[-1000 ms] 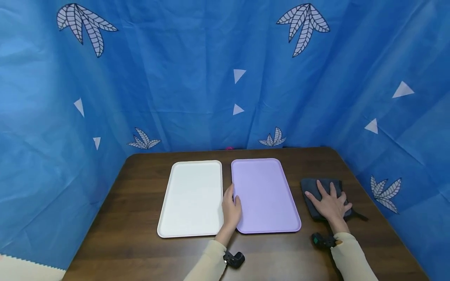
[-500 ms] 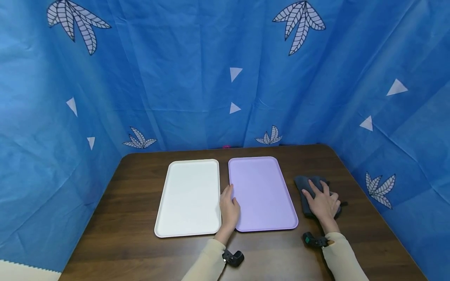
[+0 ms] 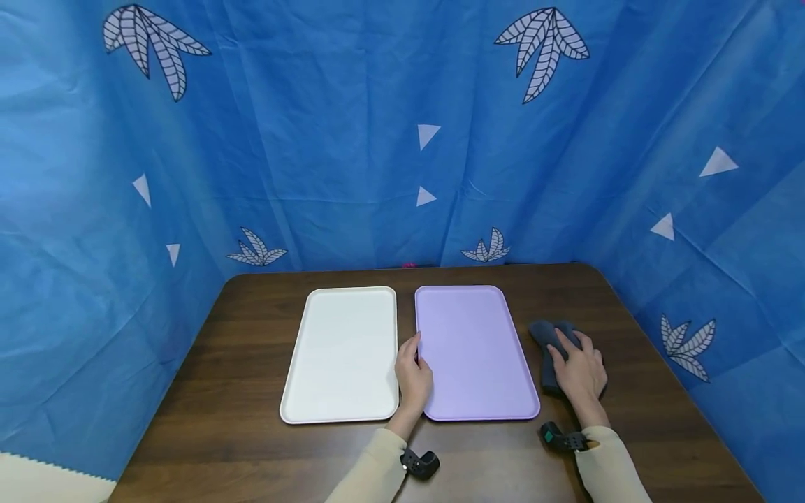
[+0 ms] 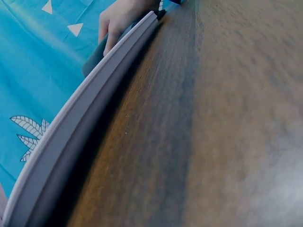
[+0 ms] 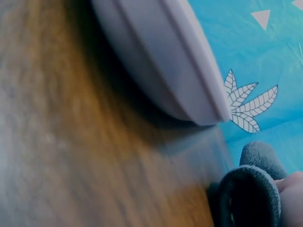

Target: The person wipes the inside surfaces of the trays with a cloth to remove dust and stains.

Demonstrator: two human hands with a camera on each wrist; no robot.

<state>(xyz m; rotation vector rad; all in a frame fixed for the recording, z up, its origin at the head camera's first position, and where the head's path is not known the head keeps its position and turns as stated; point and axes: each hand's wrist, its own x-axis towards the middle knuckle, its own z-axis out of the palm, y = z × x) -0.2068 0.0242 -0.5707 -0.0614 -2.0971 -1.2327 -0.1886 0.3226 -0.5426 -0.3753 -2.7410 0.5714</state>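
My left hand [image 3: 414,383] lies along the left edge of the purple tray [image 3: 478,353]. Its thumb and fingertips touch the rim, with the fingers nearly straight. On the right side of the table, my right hand [image 3: 581,374] grips a dark grey cloth [image 3: 546,349], which bunches up into folds beneath the fingers. The right wrist view shows the cloth's [image 5: 253,194] rolled, thick edge, with a bit of the hand at the frame's right border. In the left wrist view the purple tray's side wall [image 4: 80,109] runs diagonally, and the right hand [image 4: 123,21] appears beyond it.
A white tray [image 3: 342,356] lies just left of the purple one on the dark wooden table [image 3: 251,461]. Blue curtain [image 3: 327,140] with leaf prints surrounds the table's back and sides. Each wrist carries a black strap with a small camera.
My right hand's spread fingers have drawn inward, gathering the flat cloth into folds, and the hand has shifted slightly left. My left hand stays at the purple tray's edge.
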